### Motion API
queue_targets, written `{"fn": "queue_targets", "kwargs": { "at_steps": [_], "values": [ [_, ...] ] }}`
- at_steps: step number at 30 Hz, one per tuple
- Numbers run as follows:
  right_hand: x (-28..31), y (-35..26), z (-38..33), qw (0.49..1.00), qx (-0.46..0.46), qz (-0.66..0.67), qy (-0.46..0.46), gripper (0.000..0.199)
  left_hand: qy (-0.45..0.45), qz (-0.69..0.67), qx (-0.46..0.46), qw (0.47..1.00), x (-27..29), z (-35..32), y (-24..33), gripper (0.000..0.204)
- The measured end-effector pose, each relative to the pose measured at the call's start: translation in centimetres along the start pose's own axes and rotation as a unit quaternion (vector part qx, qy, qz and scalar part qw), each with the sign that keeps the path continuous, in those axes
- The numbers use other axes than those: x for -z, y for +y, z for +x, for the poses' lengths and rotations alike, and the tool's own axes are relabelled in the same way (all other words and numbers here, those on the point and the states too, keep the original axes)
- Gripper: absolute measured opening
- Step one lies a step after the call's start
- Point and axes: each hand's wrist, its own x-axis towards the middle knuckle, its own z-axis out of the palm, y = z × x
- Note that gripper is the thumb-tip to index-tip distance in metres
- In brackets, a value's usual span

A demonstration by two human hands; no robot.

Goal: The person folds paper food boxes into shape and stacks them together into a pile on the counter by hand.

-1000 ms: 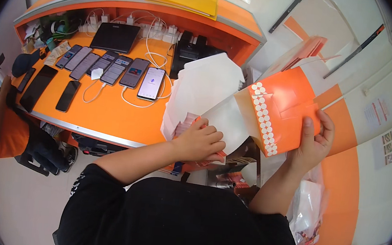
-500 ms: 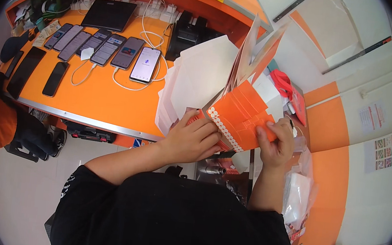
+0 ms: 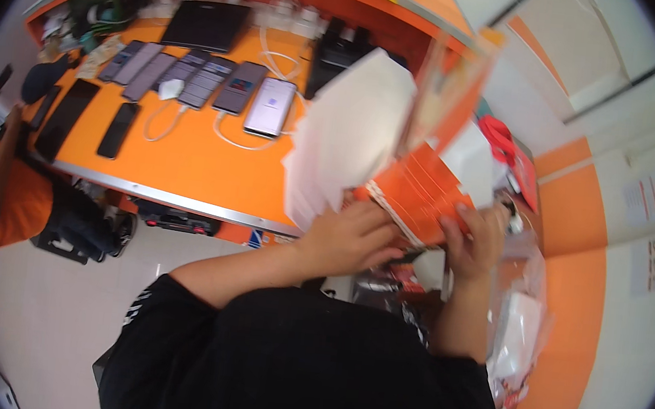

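An orange printed cardboard folder (image 3: pixel 421 192), with a row of white dots along its lower edge, is between my hands, tilted. My left hand (image 3: pixel 349 239) closes on its lower left edge, fingers curled. At its right edge my right hand (image 3: pixel 477 240) pinches it between thumb and fingers. More orange-and-white card flaps (image 3: pixel 455 94) rise behind it, smeared by motion; whether they are joined to the folder I cannot tell. Left of it, a fanned stack of white cardboard sheets (image 3: pixel 356 124) lies over the orange desk's right part.
The orange desk (image 3: pixel 172 166) carries several phones (image 3: pixel 271 107), charging cables, a black tablet-like device (image 3: pixel 206 26) and black equipment (image 3: pixel 343 54) at the back. A red strap (image 3: pixel 496 140) and plastic bags (image 3: pixel 520 329) lie on the right. A person in orange (image 3: pixel 2 186) is at the far left.
The whole view has shifted, so the desk and hands appear farther right. Both hands keep their hold on the orange folder, and the upright card flaps have become blurred.
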Motion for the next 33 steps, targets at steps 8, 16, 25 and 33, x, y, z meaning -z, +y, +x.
{"fn": "queue_targets", "kwargs": {
  "at_steps": [8,16,25,33],
  "values": [
    [0.4,-3.6,-0.8,0.991,-0.110,-0.054,-0.051,0.076,0.008,0.085,-0.005,0.996,0.3,-0.2,0.5,0.021],
    [-0.3,-2.8,-2.0,0.992,-0.040,-0.102,-0.060,0.072,0.026,0.082,-0.002,0.996,0.4,-0.6,0.6,0.019],
    [0.8,-3.0,-1.3,0.987,-0.110,-0.077,-0.090,0.080,0.024,0.087,-0.010,0.996,-1.0,-1.0,-0.2,0.020],
    [0.9,-2.7,-1.2,0.985,-0.110,-0.071,-0.113,0.082,0.033,0.093,-0.037,0.994,-0.9,-1.0,-0.3,0.019]
  ]
}}
